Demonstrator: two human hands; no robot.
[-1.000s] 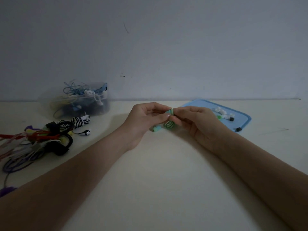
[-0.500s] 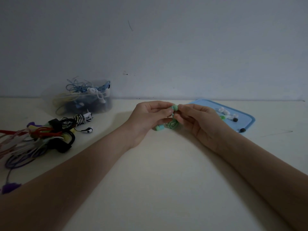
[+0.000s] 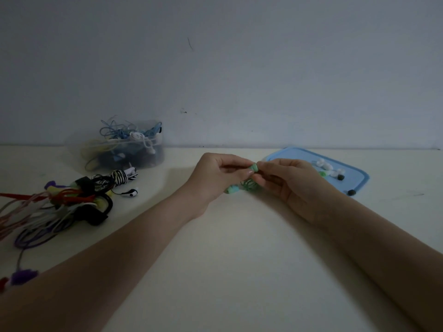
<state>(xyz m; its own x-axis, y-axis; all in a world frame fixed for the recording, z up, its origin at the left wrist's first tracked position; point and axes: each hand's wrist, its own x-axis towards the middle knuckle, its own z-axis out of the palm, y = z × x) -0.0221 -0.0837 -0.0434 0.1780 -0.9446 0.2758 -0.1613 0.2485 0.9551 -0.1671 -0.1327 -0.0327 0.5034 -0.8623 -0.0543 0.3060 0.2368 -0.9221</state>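
Cable pile [image 3: 60, 207] sprawls far L on table [image 3: 239, 259], well apart from hands. Clear tub [image 3: 143, 159] at back L holds blue & white cords. Blue lid [image 3: 362, 179] on R carries loose ear tips [image 3: 323, 165]. L hand [image 3: 215, 176] & R hand [image 3: 290, 182] both pinch green earphones [image 3: 250, 184] w/ curled fingers, mid-table, just L of lid.

No legible text, label, brand, number or sign anywhere in view. Green earphone [image 3: 254, 168], mid bench: surface plain, too small and dim to show markings. Blue lid [image 3: 300, 155], far right: no print readable. Clear tub [image 3: 157, 156], far left: no label readable. Cable heap [image 3: 72, 204], near left: none readable.
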